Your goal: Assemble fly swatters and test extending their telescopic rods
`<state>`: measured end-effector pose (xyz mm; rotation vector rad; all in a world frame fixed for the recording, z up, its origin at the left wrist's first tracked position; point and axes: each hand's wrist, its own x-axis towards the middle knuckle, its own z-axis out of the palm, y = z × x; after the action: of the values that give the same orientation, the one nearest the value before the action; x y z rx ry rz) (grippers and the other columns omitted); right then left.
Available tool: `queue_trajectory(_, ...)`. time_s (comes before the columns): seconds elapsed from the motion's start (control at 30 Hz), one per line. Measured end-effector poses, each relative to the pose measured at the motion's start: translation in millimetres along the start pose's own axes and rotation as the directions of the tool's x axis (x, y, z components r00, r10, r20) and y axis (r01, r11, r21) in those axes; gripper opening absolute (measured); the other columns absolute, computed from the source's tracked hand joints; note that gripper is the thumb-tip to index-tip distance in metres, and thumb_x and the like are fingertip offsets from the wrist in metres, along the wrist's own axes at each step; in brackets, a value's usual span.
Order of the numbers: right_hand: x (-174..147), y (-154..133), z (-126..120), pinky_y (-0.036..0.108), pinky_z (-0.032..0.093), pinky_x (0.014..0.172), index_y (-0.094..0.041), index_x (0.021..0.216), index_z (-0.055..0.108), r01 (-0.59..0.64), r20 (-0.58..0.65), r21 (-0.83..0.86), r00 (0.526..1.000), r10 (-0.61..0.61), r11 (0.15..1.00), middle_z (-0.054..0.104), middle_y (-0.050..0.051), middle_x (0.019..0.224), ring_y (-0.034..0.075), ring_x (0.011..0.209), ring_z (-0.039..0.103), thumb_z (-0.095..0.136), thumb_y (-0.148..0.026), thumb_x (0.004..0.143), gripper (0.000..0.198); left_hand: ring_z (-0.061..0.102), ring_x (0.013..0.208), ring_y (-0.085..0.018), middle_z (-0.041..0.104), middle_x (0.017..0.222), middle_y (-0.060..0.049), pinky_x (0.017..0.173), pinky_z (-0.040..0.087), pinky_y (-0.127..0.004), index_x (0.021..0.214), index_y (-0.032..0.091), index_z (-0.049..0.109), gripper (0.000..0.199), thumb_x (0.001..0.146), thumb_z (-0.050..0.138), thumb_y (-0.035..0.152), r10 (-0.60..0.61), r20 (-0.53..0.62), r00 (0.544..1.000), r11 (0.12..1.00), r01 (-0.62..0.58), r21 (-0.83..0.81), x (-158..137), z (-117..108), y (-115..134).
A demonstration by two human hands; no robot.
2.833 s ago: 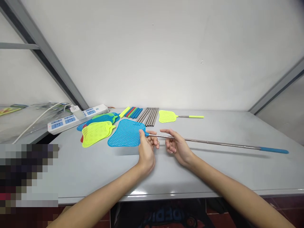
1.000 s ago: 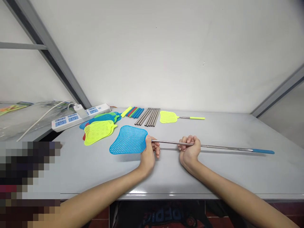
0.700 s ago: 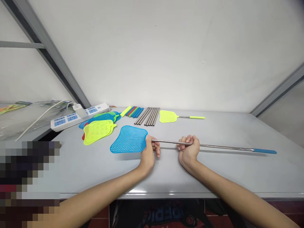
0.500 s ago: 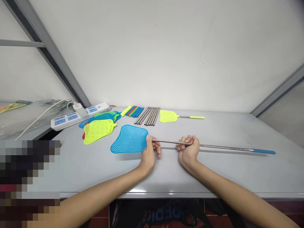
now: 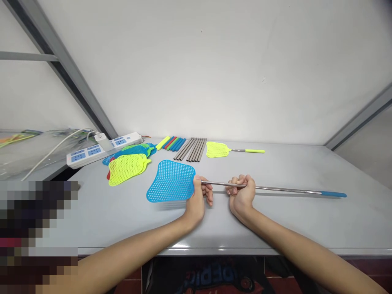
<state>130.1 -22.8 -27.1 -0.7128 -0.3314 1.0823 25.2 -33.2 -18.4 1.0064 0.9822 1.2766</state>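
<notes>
A fly swatter with a blue mesh head point(image 5: 172, 181), a long thin metal telescopic rod and a blue grip point(image 5: 333, 194) lies across both hands, just above the table. My left hand point(image 5: 197, 200) pinches it where the head meets the rod, thumb on top. Around the middle of the rod, my right hand point(image 5: 243, 192) is closed with its fingers curled. The rod runs on to the right, tilting slightly down toward the grip. Part of the rod is hidden by my fingers.
Behind the hands lie a yellow fly swatter point(image 5: 218, 150), several metal rods point(image 5: 191, 150), coloured grips point(image 5: 176, 143) and loose yellow swatter heads point(image 5: 127, 168). A white power strip point(image 5: 88, 153) stands at the left. The grey table point(image 5: 290, 228) ends at a front edge near my forearms.
The blue swatter's head and my left hand have shifted right and slightly down. Its blue grip end has moved left, so the rod looks shorter. My right hand has moved only slightly left.
</notes>
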Motion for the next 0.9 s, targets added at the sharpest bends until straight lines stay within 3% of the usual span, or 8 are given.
queue_trajectory(0.17,-1.4,1.1,1.0,0.020,0.022,0.032,-0.019,0.046,0.027,-0.018,-0.010,0.013,1.000,0.018,1.000,0.025,-0.007,0.027,0.008,0.026,0.022,0.029,-0.034,0.074,0.031,0.040,0.032,-0.009,0.042,0.036,0.004,0.036,0.032,-0.021,0.060,0.017,0.041,0.048,0.073,0.022,0.059,-0.042,0.043,0.998,0.999,0.041,0.010,-1.8,4.6,0.8)
queue_trajectory(0.4,-2.2,1.3,1.0,0.020,0.022,0.032,-0.019,0.046,0.028,-0.026,0.007,0.026,1.000,0.026,0.999,0.025,-0.007,0.027,0.007,0.026,0.022,0.029,-0.034,0.074,0.032,0.039,0.032,-0.009,0.042,0.037,0.004,0.036,0.032,-0.021,0.062,0.018,0.040,0.046,0.072,0.024,0.059,-0.023,-0.011,1.000,1.000,0.023,0.014,-3.6,13.0,1.0)
queue_trajectory(0.9,-2.2,3.5,-1.5,0.019,0.023,0.032,-0.019,0.045,0.028,-0.009,0.038,-0.003,0.999,0.009,1.000,0.026,-0.007,0.027,0.008,0.027,0.025,0.028,-0.035,0.075,0.033,0.038,0.033,-0.008,0.040,0.037,0.004,0.038,0.031,-0.020,0.060,0.017,0.042,0.049,0.072,0.021,0.060,-0.045,0.081,0.996,0.999,0.042,0.033,-4.8,22.7,-7.2)
